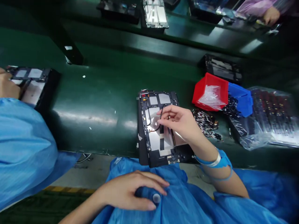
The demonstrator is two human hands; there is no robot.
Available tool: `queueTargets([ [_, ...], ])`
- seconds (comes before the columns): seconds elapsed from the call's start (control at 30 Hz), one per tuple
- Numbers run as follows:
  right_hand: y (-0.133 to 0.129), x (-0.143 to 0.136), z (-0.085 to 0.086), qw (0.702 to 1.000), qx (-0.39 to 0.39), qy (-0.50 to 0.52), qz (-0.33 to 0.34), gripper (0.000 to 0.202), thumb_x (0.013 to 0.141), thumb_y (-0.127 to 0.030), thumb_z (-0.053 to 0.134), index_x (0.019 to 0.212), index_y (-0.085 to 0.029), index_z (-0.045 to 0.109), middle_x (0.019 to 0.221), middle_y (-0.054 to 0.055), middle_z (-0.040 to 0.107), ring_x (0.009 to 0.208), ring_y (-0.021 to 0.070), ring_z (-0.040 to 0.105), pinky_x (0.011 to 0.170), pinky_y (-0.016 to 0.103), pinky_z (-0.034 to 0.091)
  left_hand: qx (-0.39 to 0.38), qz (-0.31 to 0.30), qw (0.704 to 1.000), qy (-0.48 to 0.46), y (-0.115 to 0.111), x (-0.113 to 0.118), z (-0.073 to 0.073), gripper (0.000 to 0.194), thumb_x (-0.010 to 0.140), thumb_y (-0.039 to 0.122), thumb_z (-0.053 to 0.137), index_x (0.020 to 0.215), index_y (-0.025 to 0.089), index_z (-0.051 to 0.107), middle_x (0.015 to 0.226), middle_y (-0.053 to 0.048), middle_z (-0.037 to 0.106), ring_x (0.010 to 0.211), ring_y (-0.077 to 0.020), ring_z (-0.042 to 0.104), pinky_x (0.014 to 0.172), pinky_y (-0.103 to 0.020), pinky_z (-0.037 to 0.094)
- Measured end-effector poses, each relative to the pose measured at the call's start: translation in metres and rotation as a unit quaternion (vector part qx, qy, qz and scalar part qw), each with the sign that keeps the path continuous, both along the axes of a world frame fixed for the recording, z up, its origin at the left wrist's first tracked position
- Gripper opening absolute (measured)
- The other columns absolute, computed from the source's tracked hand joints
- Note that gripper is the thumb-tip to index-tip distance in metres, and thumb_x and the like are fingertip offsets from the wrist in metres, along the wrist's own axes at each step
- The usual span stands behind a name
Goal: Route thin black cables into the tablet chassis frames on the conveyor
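An opened tablet-like device (155, 146) with a black frame and pale inner panels lies at the table's front edge. Over its middle, my right hand (178, 119) pinches a thin black cable (161, 115) between thumb and fingers. The cable curves down across the pale panel. Low in front of my blue gown, my left hand (133, 189) curls its thumb and fingers around a dark blue cylindrical thing (146, 193) with a pale round end. What kind of thing this is, I cannot make out.
Right of the device are a red bin (198, 88) with clear plastic pieces, a blue bin (245, 99), a heap of small cables (205, 121) and a plastic-wrapped tray (275, 115). At left, another person's hand (8, 85) is on a similar device (35, 90). More devices line the back.
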State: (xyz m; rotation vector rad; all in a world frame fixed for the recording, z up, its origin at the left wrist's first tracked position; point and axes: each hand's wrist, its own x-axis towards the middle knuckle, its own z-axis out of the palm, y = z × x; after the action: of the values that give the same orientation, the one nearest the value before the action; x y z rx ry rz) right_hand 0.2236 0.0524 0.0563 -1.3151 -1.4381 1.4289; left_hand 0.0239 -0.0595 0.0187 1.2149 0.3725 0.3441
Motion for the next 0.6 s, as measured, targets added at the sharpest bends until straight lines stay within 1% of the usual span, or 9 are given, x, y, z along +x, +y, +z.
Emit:
queueTargets([
  [0.03, 0.002, -0.005, -0.002, 1.0, -0.011, -0.012, 0.016, 0.023, 0.065, -0.026, 0.077, 0.083, -0.016, 0.067, 0.067, 0.0, 0.066, 0.06, 0.0105, 0.058, 0.052, 0.023, 0.042, 0.053, 0.046, 0.998, -0.004, 0.004, -0.007, 0.007, 0.025, 0.089, 0.027, 0.062, 0.113, 0.022, 0.068, 0.12, -0.008, 0.069, 0.11, -0.021, 0.065, 0.096, -0.035, 0.05],
  [0.1, 0.007, -0.01, -0.006, 0.999, -0.019, -0.037, 0.031, 0.025, 0.066, -0.028, 0.076, 0.086, -0.016, 0.066, 0.067, 0.0, 0.065, 0.059, 0.0101, 0.056, 0.052, 0.024, 0.041, 0.146, 0.198, 0.969, 0.029, 0.014, -0.017, 0.012, 0.016, 0.092, 0.021, 0.054, 0.096, 0.019, 0.069, 0.091, -0.006, 0.074, 0.083, -0.0168, 0.069, 0.075, -0.029, 0.055],
  [0.17, 0.01, -0.012, -0.01, 0.997, -0.014, -0.063, 0.037, 0.024, 0.068, -0.027, 0.074, 0.087, -0.015, 0.066, 0.067, -0.001, 0.064, 0.058, 0.0094, 0.054, 0.051, 0.024, 0.039, 0.247, 0.36, 0.893, 0.107, 0.025, -0.023, 0.006, 0.014, 0.091, 0.018, 0.053, 0.087, 0.018, 0.066, 0.079, -0.004, 0.07, 0.073, -0.0155, 0.066, 0.066, -0.027, 0.053],
  [0.23, 0.012, -0.012, -0.012, 0.995, -0.005, -0.093, 0.046, 0.022, 0.069, -0.025, 0.072, 0.088, -0.015, 0.067, 0.066, -0.001, 0.063, 0.058, 0.009, 0.052, 0.051, 0.024, 0.036, 0.344, 0.441, 0.811, 0.173, 0.035, -0.025, -0.005, 0.01, 0.089, 0.017, 0.054, 0.094, 0.016, 0.063, 0.09, -0.007, 0.069, 0.083, -0.0178, 0.065, 0.073, -0.03, 0.053],
  [0.27, 0.013, -0.012, -0.012, 0.993, 0.0, -0.107, 0.052, 0.021, 0.07, -0.024, 0.071, 0.088, -0.015, 0.067, 0.066, -0.001, 0.063, 0.058, 0.009, 0.052, 0.05, 0.024, 0.035, 0.393, 0.443, 0.782, 0.193, 0.039, -0.024, -0.011, 0.015, 0.089, 0.017, 0.055, 0.101, 0.015, 0.062, 0.099, -0.01, 0.068, 0.092, -0.0201, 0.065, 0.079, -0.034, 0.054],
  [0.33, 0.014, -0.012, -0.013, 0.989, 0.012, -0.129, 0.065, 0.019, 0.071, -0.022, 0.069, 0.088, -0.015, 0.067, 0.065, -0.002, 0.062, 0.057, 0.0085, 0.049, 0.05, 0.024, 0.034, 0.486, 0.403, 0.743, 0.222, 0.045, -0.022, -0.019, 0.027, 0.088, 0.019, 0.055, 0.114, 0.014, 0.058, 0.115, -0.015, 0.064, 0.105, -0.0249, 0.062, 0.088, -0.04, 0.052],
  [0.43, 0.015, -0.014, -0.013, 0.985, 0.04, -0.147, 0.079, 0.017, 0.072, -0.02, 0.068, 0.089, -0.016, 0.068, 0.065, -0.003, 0.061, 0.056, 0.0077, 0.047, 0.051, 0.024, 0.034, 0.584, 0.331, 0.693, 0.262, 0.047, -0.018, -0.021, 0.034, 0.089, 0.024, 0.055, 0.12, 0.012, 0.056, 0.122, -0.021, 0.06, 0.11, -0.0306, 0.06, 0.085, -0.043, 0.054],
  [0.5, 0.016, -0.014, -0.013, 0.982, 0.054, -0.159, 0.087, 0.017, 0.073, -0.019, 0.067, 0.09, -0.016, 0.069, 0.065, -0.003, 0.061, 0.056, 0.0074, 0.046, 0.052, 0.024, 0.035, 0.61, 0.308, 0.673, 0.282, 0.047, -0.016, -0.02, 0.033, 0.09, 0.027, 0.055, 0.118, 0.01, 0.058, 0.121, -0.022, 0.059, 0.108, -0.0326, 0.061, 0.08, -0.042, 0.055],
  [0.6, 0.017, -0.014, -0.013, 0.978, 0.065, -0.172, 0.095, 0.017, 0.075, -0.018, 0.067, 0.092, -0.016, 0.069, 0.066, -0.003, 0.062, 0.055, 0.0071, 0.046, 0.053, 0.024, 0.035, 0.619, 0.296, 0.663, 0.299, 0.048, -0.015, -0.019, 0.033, 0.09, 0.028, 0.054, 0.119, 0.011, 0.058, 0.119, -0.022, 0.059, 0.106, -0.0331, 0.062, 0.077, -0.042, 0.055],
])
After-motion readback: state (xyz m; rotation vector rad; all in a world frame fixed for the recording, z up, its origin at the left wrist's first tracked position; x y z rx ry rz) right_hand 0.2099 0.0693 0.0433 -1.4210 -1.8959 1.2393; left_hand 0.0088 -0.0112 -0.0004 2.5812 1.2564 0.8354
